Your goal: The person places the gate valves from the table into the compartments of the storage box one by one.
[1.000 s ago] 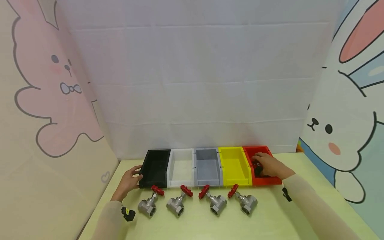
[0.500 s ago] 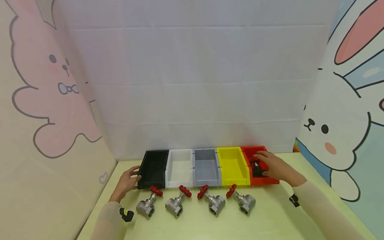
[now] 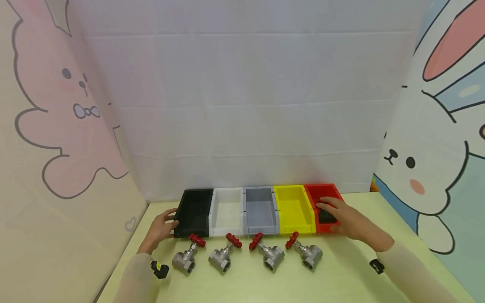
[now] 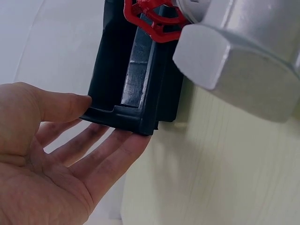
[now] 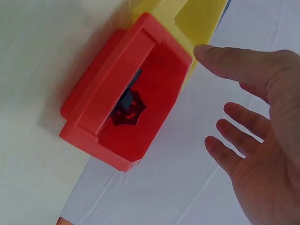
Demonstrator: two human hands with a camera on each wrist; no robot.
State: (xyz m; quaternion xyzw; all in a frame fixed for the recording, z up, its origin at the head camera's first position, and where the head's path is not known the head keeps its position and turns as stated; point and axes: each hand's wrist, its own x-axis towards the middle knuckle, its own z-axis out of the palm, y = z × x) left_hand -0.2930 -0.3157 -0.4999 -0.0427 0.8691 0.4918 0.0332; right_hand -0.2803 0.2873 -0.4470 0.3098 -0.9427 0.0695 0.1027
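My left hand [image 3: 157, 230] holds the near left corner of the black bin [image 3: 195, 210]. In the left wrist view the thumb [image 4: 70, 105] lies at the rim and the fingers [image 4: 117, 157] press the outer wall. Over the red bin [image 3: 315, 192] hovers my right hand [image 3: 350, 223], fingers spread and holding nothing. A dark valve with a black handwheel [image 5: 133, 110] lies inside that bin, partly hidden by the bin's wall in the right wrist view. Several steel valves with red handwheels, among them one valve [image 3: 184, 261] at the left, lie before the bins.
Between the black and red bins stand a white bin [image 3: 229, 210], a grey bin [image 3: 262, 210] and a yellow bin [image 3: 295, 206], side by side in one row. A white cloth wall [image 3: 242, 105] rises behind them. The pale table [image 3: 242, 288] extends toward me.
My right hand has let go of the dark valve in the red bin and drawn back to the right, its fingers spreading. The left hand stays at the black bin.
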